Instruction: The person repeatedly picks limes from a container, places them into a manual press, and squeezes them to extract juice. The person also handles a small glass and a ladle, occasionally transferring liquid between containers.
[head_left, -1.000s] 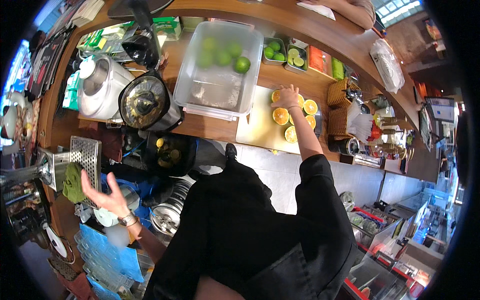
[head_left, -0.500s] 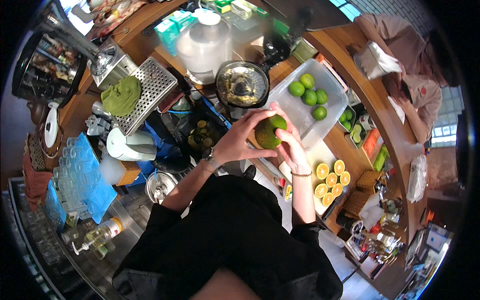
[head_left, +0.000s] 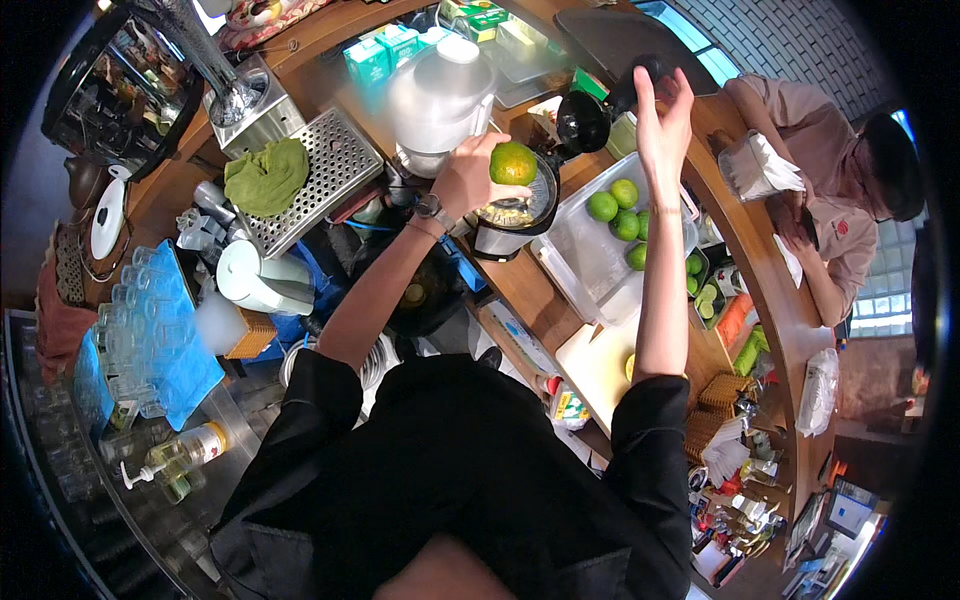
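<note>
My left hand (head_left: 466,178) is closed around a green-skinned orange (head_left: 513,163), its fingers bent over the fruit's left side. The orange is over the round bowl of a citrus juicer (head_left: 497,240), where wet pulp shows; whether it touches the bowl is unclear. My right hand (head_left: 663,135) is raised with thumb and fingers apart, holding no fruit. Close to its fingertips is a black handle (head_left: 643,88), and beside that a black dome-shaped cup (head_left: 582,122). I cannot tell whether the right hand touches the handle.
Under my right forearm a clear plastic tub (head_left: 590,270) holds several green citrus fruits (head_left: 624,193). A cutting board (head_left: 592,362) lies nearer me. Left are a perforated metal tray (head_left: 325,165) with a green cloth (head_left: 268,178), and a pale jug (head_left: 262,280). A person (head_left: 820,170) leans at the counter's far side.
The orange has passed from both hands into my left alone and is now over the juicer. My right hand has let go and moved up and right beside the black handle. The view has shifted.
</note>
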